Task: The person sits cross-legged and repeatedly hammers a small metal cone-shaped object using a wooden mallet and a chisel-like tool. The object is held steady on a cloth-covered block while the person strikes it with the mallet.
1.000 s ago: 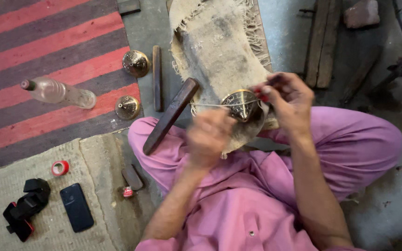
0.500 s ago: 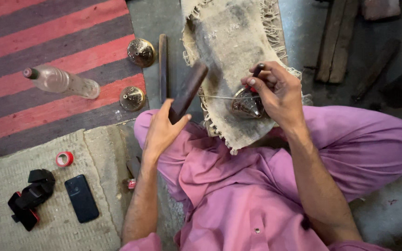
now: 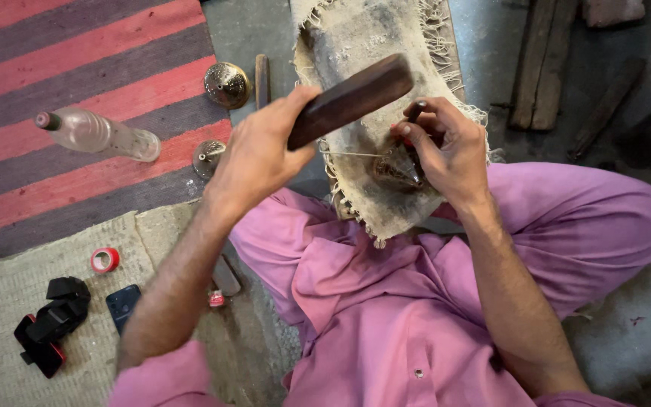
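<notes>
**Wooden block raised over the metal piece**

Half a second ago the left hand held the dark wooden block low, close to the knee, with the block pointing up and away. Now the block [image 3: 352, 99] is lifted and lies across the middle of the view, its far end over the burlap cloth [image 3: 363, 45] and close to the right hand. The right hand has stayed in place on the cloth.

The left hand [image 3: 258, 154] is clenched around the near end of the block, fingers wrapped under it and thumb on top. The forearm runs up from the lower left, with the wrist bent back.

The right hand [image 3: 446, 147] is closed around a small round metal piece [image 3: 399, 167], pressing it down on the cloth over the lap. The fingertips also pinch a thin dark tool [image 3: 414, 113] upright on the piece. A thin wire [image 3: 352, 154] runs left from the piece under the block. The right forearm comes up from the lower right.

On the floor to the left lie a plastic bottle [image 3: 99, 134] on a striped rug [image 3: 77, 68], two small brass pieces [image 3: 227, 83], a red tape roll [image 3: 105, 260], a phone [image 3: 122, 305] and a black strap [image 3: 50, 324].
</notes>
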